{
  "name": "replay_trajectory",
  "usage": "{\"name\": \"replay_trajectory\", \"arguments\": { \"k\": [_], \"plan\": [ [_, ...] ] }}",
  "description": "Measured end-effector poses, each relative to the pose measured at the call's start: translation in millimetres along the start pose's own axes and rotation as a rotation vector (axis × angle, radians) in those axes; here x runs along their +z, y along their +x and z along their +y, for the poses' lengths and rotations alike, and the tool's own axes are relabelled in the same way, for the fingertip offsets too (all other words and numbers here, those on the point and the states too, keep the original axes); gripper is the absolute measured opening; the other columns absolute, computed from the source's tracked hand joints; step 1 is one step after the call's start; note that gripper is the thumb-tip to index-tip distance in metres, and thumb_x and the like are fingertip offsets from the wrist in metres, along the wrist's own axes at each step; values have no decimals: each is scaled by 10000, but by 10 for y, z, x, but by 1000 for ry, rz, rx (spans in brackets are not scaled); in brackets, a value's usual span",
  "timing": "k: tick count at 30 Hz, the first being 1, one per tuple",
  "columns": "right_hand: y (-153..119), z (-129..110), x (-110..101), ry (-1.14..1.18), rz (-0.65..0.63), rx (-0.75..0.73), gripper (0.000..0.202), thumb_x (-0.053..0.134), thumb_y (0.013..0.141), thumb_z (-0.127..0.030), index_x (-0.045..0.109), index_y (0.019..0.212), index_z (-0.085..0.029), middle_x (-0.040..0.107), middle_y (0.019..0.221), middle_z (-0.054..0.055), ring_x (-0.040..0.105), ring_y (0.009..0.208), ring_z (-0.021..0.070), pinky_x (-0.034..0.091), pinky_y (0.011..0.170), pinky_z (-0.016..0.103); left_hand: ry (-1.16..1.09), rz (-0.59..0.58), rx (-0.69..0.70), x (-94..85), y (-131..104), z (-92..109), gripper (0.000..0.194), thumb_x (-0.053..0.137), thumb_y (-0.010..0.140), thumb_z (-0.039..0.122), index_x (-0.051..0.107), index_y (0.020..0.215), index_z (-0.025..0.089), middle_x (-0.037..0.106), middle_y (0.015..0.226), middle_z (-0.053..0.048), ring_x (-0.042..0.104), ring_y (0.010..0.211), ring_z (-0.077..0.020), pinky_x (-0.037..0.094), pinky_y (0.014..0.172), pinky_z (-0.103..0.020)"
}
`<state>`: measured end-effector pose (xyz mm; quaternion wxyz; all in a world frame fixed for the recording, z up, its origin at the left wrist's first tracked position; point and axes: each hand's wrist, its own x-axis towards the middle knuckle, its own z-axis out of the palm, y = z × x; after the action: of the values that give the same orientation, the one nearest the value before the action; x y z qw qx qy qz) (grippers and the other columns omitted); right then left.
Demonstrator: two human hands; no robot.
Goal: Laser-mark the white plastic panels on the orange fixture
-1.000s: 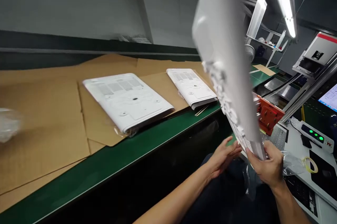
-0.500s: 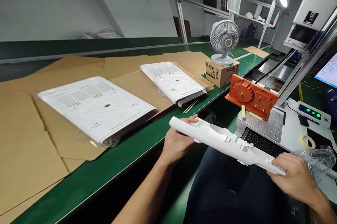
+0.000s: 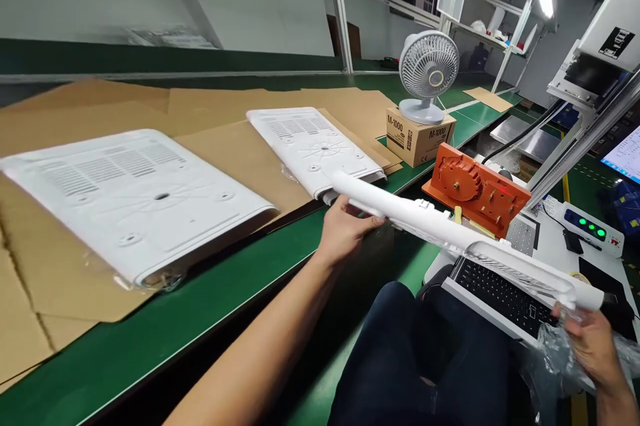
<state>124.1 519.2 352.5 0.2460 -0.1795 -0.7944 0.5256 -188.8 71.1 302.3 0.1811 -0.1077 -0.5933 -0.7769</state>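
White moulded panel (image 3: pixel 430 221), seen nearly edge-on, aloft just beyond the lap (image 3: pixel 385 339), right half across the keyboard (image 3: pixel 505 293), near side of the orange fixture (image 3: pixel 475 186). Left hand (image 3: pixel 345 229) closed on the left end from below, thumb along the lower edge. Right hand (image 3: pixel 590 346) pinched under the right end, beside bunched clear film (image 3: pixel 550 353); film gripped too or not, cannot tell. Probably light, stiff plastic, slick on the smooth outer face; small edge tabs likely fragile. Best hold: both plain ends, clear of the tabs.
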Motion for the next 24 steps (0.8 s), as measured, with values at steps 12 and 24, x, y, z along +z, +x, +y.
{"name": "replay_trajectory", "arguments": {
  "k": [12, 24],
  "plan": [
    [1235, 189, 993, -492, 239, 21, 805, 595, 707, -988, 738, 957, -236, 783, 841, 158, 744, 938, 450, 518, 847, 485, -90, -199, -37, 1024, 1417, -730, 885, 1076, 491, 417, 584, 1186, 177, 737, 1095, -83, 692, 1033, -279, 564, 927, -406],
    [1924, 488, 1205, -522, 249, 59, 697, 607, 772, -876, 739, 995, -229, 795, 899, 156, 740, 1025, 461, 544, 916, 514, -32, -222, -37, 1376, 1960, -1320, 961, 1071, 519, 464, 602, 1303, 168, 737, 1227, -138, 676, 1138, -307, 556, 992, -438]
  ]
}}
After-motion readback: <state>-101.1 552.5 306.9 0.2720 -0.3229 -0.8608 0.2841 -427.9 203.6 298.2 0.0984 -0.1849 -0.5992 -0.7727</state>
